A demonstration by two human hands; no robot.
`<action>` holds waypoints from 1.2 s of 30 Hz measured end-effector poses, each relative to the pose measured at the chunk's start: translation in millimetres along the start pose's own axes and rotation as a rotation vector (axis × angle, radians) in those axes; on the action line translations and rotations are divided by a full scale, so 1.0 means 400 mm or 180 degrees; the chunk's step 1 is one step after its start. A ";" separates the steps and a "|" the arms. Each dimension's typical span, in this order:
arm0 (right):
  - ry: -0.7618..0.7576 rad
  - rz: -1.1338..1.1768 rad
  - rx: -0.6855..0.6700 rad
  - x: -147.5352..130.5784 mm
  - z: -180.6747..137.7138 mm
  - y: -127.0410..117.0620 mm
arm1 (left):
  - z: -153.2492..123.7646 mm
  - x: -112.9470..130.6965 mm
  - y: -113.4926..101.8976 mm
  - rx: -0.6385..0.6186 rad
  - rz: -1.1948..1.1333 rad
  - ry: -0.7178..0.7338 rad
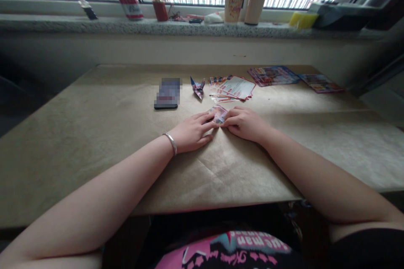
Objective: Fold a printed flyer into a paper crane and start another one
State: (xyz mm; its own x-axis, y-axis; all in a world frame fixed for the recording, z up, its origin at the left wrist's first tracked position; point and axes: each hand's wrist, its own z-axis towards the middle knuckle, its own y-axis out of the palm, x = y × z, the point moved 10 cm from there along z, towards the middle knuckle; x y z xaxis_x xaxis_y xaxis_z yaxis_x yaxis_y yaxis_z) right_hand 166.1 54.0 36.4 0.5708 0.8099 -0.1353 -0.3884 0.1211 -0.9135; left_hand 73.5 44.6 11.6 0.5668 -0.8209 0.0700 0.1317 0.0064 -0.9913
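Partly under my outstretched left hand (194,133), patterned paper (220,113) lies, seemingly held steady; my curled right hand (248,123) pinches its near corner.

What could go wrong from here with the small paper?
The small paper could slip or crease askew: the left grip rests outspread on it while the right grip touches its edge. The fanned cards lie just beyond it, so a forward push might scatter them. The folded paper figure sits close by and could be knocked.
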 end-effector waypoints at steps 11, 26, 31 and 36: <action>-0.0094 -0.0550 0.0075 -0.015 0.006 -0.010 | -0.005 0.008 -0.022 0.0219 0.0479 -0.0231; 0.0514 0.0247 0.0002 0.073 -0.030 -0.028 | 0.002 0.007 -0.014 0.0118 0.0244 -0.0104; 0.0670 0.0477 -0.0141 0.103 -0.043 -0.015 | 0.001 0.007 -0.012 0.0127 0.0254 -0.0080; 0.0783 0.0436 -0.0277 0.126 -0.054 -0.018 | 0.000 0.005 -0.015 0.0123 0.0239 -0.0097</action>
State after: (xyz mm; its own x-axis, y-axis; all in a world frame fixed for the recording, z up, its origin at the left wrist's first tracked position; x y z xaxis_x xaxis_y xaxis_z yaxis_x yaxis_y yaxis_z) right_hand 213.4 81.3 28.0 0.6798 0.6504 -0.3388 -0.4164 -0.0380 -0.9084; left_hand 74.0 42.9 17.5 0.6007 -0.7995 -0.0005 0.1188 0.0899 -0.9888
